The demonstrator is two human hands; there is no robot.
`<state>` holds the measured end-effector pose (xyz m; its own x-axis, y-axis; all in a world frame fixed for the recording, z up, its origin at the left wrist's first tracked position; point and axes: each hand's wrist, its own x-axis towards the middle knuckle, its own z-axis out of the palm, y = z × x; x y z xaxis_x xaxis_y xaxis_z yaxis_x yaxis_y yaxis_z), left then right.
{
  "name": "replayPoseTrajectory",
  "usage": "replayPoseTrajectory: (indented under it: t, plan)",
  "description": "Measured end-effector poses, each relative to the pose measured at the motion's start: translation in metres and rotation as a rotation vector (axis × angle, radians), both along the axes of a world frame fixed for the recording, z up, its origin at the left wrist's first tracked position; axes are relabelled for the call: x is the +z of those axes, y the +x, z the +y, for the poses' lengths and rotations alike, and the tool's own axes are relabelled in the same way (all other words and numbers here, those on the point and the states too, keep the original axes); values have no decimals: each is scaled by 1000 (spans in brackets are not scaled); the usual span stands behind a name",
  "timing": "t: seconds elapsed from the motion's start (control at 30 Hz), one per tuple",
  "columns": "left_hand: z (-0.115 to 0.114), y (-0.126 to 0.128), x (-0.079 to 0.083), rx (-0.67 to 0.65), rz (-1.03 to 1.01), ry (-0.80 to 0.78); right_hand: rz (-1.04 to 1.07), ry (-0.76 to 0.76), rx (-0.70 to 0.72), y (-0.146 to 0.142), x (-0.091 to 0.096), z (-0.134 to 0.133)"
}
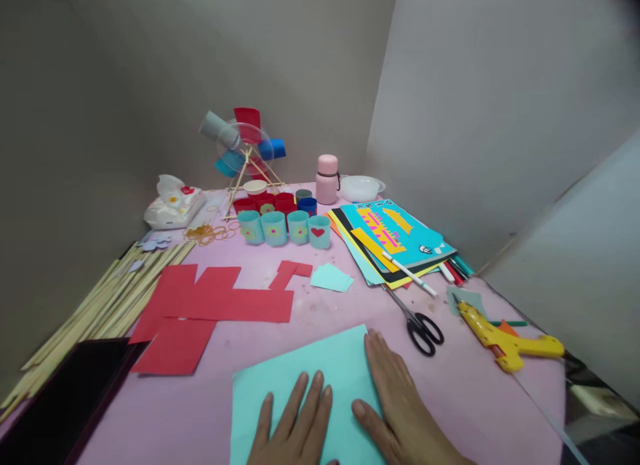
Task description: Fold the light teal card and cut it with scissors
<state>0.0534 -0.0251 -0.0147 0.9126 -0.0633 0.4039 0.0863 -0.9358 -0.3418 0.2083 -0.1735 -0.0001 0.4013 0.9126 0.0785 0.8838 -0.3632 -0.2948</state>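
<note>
At the front of the table [475,398], left hand [295,428] and right hand [400,411] lie flat, fingers spread, smoothing the teal sheet [305,368]; any crease calls for squared edges.

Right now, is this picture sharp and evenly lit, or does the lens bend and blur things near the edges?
Head view: soft, even light, only faint shadows by the left hand and right hand flat on the turquoise paper sheet; the middle is sharp; the pale wooden sticks at the left edge smear and fan out; the grey walls lean, as a wide lens bends them.
</note>
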Motion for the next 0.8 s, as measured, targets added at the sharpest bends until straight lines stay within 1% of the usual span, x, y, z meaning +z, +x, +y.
replayPoseTrajectory:
  t: [0.1, 0.2, 0.23, 0.3, 0.37, 0.47, 0.53, 0.6, 0.7, 0.73, 0.8]
  plan:
    - [-2, -1, 3, -7, 31, -17, -96, 68, 15, 1, -4, -3]
    - [-4, -1, 7, 7, 48, -45, -274, 165, -3, 0, -4, 0]
    - [-5, -2, 9, 18, 45, -52, -334, 191, 18, -2, -3, 4]
    - [-5, -2, 11, 33, 47, -52, -423, 233, 122, -11, -4, 14]
    - [-5, -3, 13, 30, 55, -55, -466, 276, 238, -24, -10, 27]
    - [-5, -3, 13, -2, 37, -64, -506, 310, 316, -41, -22, 41]
    - [-4, -2, 12, -16, 6, -69, -497, 290, 326, -46, -29, 44]
    - [-3, -2, 10, -28, -2, -74, -458, 249, 300, -45, -32, 42]
    - [2, -4, 6, -42, -28, -67, -350, 168, 276, -36, -29, 33]
    - [6, -6, 6, -17, -38, -69, -297, 136, 269, -33, -26, 29]
    - [15, -14, 6, 81, -22, -90, -184, 60, 252, -27, -16, 19]
